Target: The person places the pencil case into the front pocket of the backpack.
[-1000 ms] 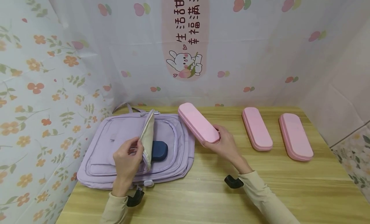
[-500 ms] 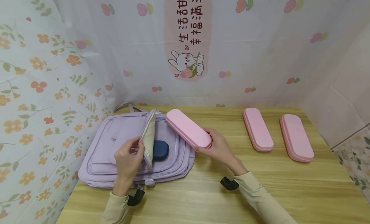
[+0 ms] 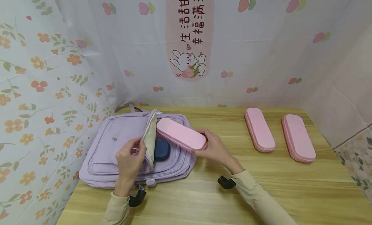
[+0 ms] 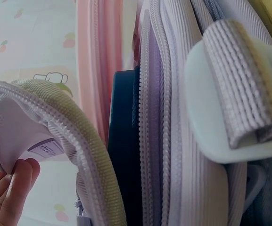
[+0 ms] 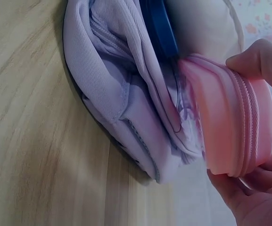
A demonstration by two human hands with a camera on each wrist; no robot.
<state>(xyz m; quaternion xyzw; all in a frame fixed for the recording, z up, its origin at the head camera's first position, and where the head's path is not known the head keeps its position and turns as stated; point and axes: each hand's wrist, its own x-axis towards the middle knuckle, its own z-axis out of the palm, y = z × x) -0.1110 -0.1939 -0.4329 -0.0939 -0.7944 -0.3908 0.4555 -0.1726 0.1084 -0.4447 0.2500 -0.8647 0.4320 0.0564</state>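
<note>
A lavender backpack point(image 3: 116, 160) lies flat on the table, its front compartment unzipped. My left hand point(image 3: 129, 158) pinches the edge of the lifted flap point(image 3: 149, 136), whose cream lining shows. Inside the opening sits a dark blue case point(image 3: 162, 150), also seen in the left wrist view beside the zipper teeth. My right hand point(image 3: 213, 147) grips the right end of a pink zippered pencil case point(image 3: 181, 134), thumb on one side and fingers on the other. The pencil case is held tilted over the backpack, its far end at the mouth of the opening.
Two more pink pencil cases, a nearer one point(image 3: 259, 129) and a farther-right one point(image 3: 298, 138), lie on the wooden table point(image 3: 203, 199). A printed curtain point(image 3: 232, 50) hangs along the back, and a floral cloth point(image 3: 43, 121) borders the left.
My right hand has carried the pink pencil case leftward over the backpack, and its far end has come down to the flap. The left hand keeps its pinch on the flap.
</note>
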